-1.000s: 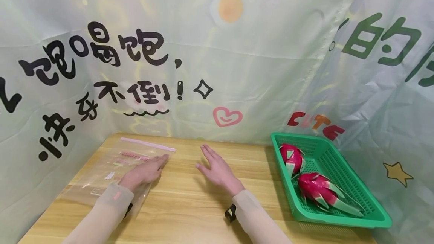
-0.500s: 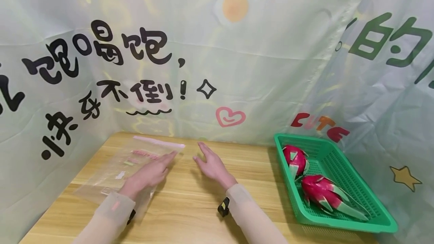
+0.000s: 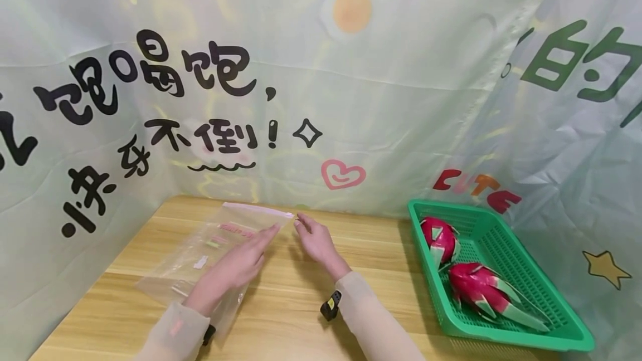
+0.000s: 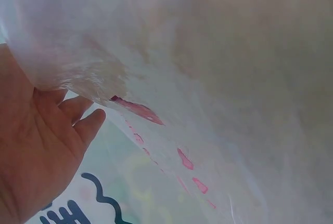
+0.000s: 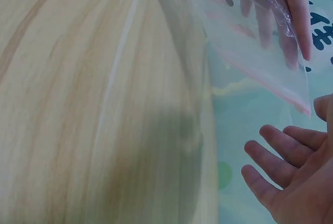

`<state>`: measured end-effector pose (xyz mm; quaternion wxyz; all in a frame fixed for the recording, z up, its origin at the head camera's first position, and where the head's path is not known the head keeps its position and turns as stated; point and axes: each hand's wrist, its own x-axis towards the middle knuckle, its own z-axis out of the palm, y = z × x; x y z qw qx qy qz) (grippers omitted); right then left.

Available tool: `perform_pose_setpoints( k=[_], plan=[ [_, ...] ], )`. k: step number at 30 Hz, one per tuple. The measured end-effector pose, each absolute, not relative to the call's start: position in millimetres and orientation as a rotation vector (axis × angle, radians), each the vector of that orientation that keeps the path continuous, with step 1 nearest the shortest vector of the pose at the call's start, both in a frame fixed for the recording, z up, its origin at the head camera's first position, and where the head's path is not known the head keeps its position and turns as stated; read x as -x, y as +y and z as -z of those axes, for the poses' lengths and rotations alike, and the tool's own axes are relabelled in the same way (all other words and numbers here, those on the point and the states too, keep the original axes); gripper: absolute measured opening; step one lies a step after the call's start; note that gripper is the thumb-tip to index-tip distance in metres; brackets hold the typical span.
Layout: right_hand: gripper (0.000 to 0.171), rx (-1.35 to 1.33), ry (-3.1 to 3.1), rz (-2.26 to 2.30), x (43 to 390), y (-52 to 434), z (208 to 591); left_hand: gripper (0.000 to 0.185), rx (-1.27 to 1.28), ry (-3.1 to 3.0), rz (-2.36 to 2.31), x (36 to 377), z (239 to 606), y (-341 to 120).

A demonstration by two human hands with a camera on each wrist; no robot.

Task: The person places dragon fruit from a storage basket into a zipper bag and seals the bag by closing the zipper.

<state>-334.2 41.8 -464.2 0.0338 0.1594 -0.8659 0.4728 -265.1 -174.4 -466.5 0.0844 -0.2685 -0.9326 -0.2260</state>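
Layout: bag left, basket right, hands btwn.
Zip bag [image 3: 210,249] flat on table [image 3: 281,316], L side. Left hand [image 3: 241,263] on it, right hand [image 3: 313,241] at its far R corner. Basket [image 3: 526,327] far R w/ 2 dragon fruits [image 3: 481,288] inside.

bare wooden table [image 3: 301,316] is left between the plastic bag [image 3: 210,249] and the green basket [image 3: 501,272]. passage is blocked behind and on both sides by the printed curtain [image 3: 351,99], close around the table.

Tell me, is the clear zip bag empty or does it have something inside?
Empty: the zip bag lies nearly flat on the table, wood showing through it.
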Motion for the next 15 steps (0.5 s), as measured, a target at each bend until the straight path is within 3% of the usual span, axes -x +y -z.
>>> perform_pose_setpoints(
  k=[15],
  plan=[
    [0.038,-0.252,-2.361,-1.815,320,64,456,0.074,0.889,-2.673,0.585,251,464,-124]
  ],
)
